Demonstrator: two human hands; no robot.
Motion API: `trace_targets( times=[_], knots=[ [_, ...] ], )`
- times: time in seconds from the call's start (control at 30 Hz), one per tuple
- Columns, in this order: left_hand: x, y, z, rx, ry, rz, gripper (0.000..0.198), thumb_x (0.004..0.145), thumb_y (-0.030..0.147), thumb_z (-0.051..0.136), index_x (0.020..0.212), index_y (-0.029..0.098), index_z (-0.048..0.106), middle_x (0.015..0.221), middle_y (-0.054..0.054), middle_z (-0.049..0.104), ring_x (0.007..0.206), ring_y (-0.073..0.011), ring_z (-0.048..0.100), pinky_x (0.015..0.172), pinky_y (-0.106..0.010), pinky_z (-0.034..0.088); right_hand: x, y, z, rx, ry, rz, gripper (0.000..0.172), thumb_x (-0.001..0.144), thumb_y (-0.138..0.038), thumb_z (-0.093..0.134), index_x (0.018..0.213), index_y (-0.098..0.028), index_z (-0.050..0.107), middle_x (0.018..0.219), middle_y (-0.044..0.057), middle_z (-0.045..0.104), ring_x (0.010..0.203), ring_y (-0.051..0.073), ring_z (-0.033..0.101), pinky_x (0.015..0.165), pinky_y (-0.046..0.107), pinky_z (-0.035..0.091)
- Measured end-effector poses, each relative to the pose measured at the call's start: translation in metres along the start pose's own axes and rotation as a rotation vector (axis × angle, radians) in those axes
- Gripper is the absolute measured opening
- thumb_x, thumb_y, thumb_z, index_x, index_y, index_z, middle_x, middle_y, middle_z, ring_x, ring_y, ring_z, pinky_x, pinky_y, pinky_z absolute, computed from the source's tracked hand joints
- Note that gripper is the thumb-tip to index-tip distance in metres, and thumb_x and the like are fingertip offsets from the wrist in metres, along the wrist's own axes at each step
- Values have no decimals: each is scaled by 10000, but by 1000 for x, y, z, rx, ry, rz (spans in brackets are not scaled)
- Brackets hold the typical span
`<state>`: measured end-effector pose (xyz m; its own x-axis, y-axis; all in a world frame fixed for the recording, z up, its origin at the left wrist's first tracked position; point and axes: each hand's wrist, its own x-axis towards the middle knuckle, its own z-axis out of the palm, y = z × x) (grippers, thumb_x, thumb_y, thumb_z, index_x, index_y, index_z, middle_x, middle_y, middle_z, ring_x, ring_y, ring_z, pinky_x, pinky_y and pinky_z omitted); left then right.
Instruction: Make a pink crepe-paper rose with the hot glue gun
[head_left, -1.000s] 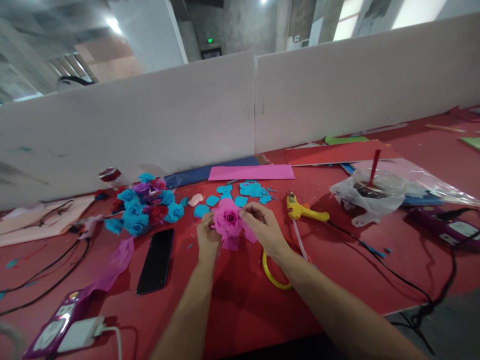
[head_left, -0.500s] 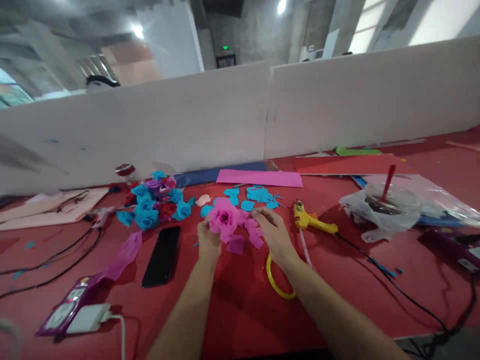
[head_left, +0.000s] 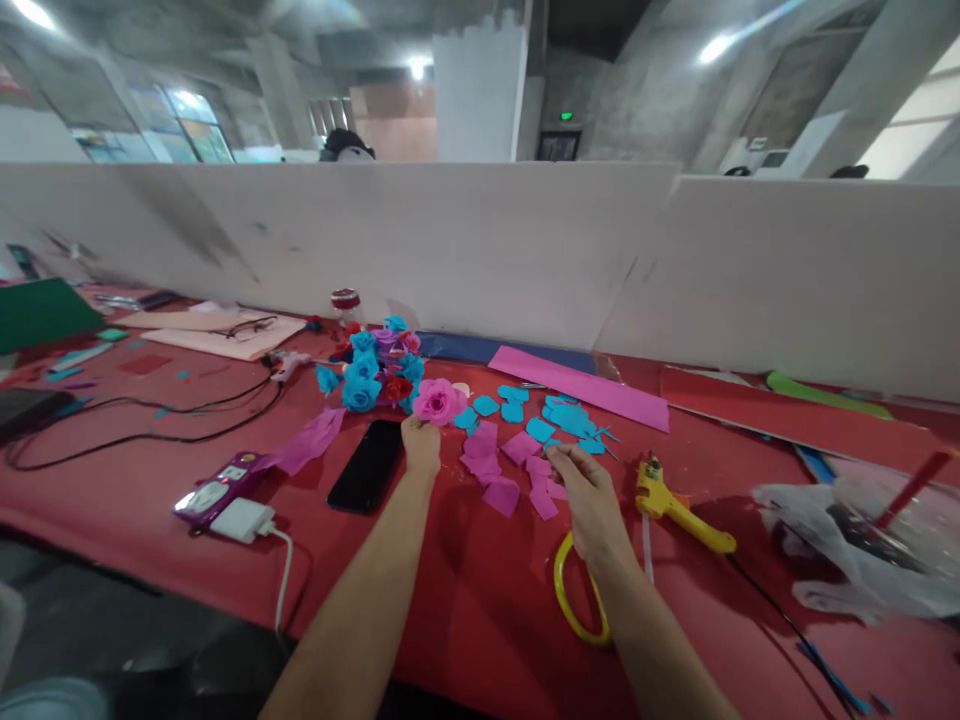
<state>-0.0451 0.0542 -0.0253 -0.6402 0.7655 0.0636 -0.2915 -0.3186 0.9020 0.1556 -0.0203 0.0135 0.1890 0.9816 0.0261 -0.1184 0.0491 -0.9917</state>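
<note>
My left hand [head_left: 421,442] is closed around the underside of a pink paper flower [head_left: 440,401], which faces up with its layered petals spread. The flower is beside a bunch of blue, red and purple paper flowers [head_left: 363,385]. To the right, my right hand [head_left: 586,490] has thumb and fingers pinched together; what is between them, if anything, I cannot make out. Loose pink paper pieces [head_left: 501,494] lie between my hands. Several blue paper petals [head_left: 566,415] are scattered just beyond my right fingertips. A yellow ring-shaped thing [head_left: 562,590] rests partly under my right wrist.
A yellow glue gun [head_left: 686,515] with a black cord lies right of my right hand. Left are a black phone [head_left: 367,466] and a purple power strip [head_left: 236,475] with a white charger. A pink paper strip [head_left: 577,385] lies behind; a bagged drink cup [head_left: 885,530] stands far right.
The view has turned left. My left hand has carried the pink flower left, away from the pink pieces and closer to the bunch. My right hand stays pinched near the petals.
</note>
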Motion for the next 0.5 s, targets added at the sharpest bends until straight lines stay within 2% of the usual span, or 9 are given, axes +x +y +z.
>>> trace_targets(
  times=[0.1, 0.2, 0.37, 0.5],
  knots=[
    [1, -1, 1, -22, -60, 12, 81, 494, 132, 660, 556, 128, 608, 526, 14, 583, 586, -126, 556, 581, -242, 456, -1, 0, 1, -9, -24, 17, 189, 658, -375, 675, 646, -196, 617, 644, -14, 534, 618, 133, 427, 592, 258, 342],
    [-5, -1, 5, -37, -180, 13, 142, 498, 164, 719, 614, 137, 643, 623, -23, 646, 654, -147, 596, 657, -271, 488, -2, 0, 2, -26, -48, 2, 172, 670, -358, 667, 639, -194, 624, 658, -15, 547, 644, 134, 444, 622, 259, 352],
    [-28, -5, 12, -46, -389, -28, 262, 436, 165, 802, 643, 196, 645, 708, -43, 682, 721, -201, 631, 654, -315, 520, -1, 3, 4, -43, -89, -26, 186, 704, -377, 652, 677, -194, 631, 656, -19, 552, 652, 136, 466, 649, 268, 372],
    [-44, -5, 16, -17, -518, -77, 349, 409, 124, 806, 725, 200, 678, 781, -61, 685, 739, -198, 630, 661, -305, 519, 1, 6, 5, -30, -74, -48, 182, 662, -360, 680, 724, -192, 646, 700, -5, 609, 689, 151, 522, 685, 284, 414]
  ],
)
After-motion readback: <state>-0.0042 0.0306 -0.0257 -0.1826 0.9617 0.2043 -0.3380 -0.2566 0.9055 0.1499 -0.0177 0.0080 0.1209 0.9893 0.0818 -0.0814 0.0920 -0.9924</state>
